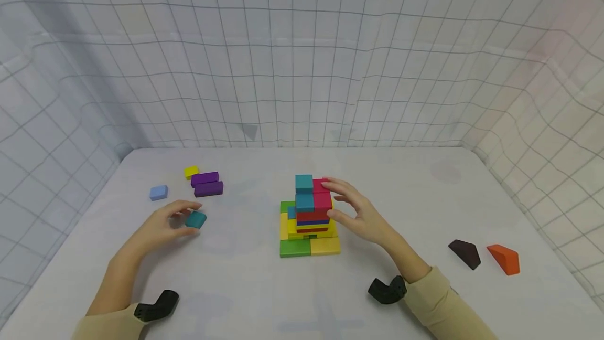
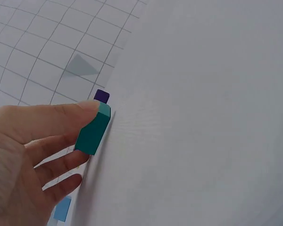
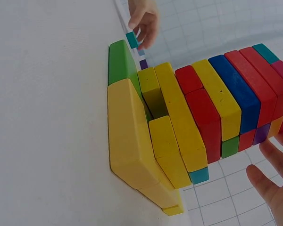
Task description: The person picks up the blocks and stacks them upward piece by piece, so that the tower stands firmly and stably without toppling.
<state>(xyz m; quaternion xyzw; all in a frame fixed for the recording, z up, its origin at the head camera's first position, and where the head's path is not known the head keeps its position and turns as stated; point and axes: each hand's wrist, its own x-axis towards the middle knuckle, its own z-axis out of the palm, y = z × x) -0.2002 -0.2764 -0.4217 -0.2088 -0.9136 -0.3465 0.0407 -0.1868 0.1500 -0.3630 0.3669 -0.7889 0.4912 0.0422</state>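
Note:
A small teal block (image 1: 195, 219) is pinched between the thumb and fingers of my left hand (image 1: 162, 227), over the left part of the table. The left wrist view shows the teal block (image 2: 95, 129) held near its end, tilted. At the middle stands a tower of coloured blocks (image 1: 312, 215), layered yellow, red, blue and red, with teal and crimson blocks on top. My right hand (image 1: 356, 211) is at the tower's right side, fingers spread and lightly bent, fingertips right at the crimson top blocks (image 1: 322, 201). In the right wrist view its fingers (image 3: 262, 181) are beside the upper layers.
Green and yellow blocks (image 1: 294, 248) form the tower's base. Two purple blocks (image 1: 208, 189), a yellow block (image 1: 191, 171) and a light blue block (image 1: 159, 192) lie at the left. A dark brown block (image 1: 465, 253) and an orange block (image 1: 506, 259) lie at the right.

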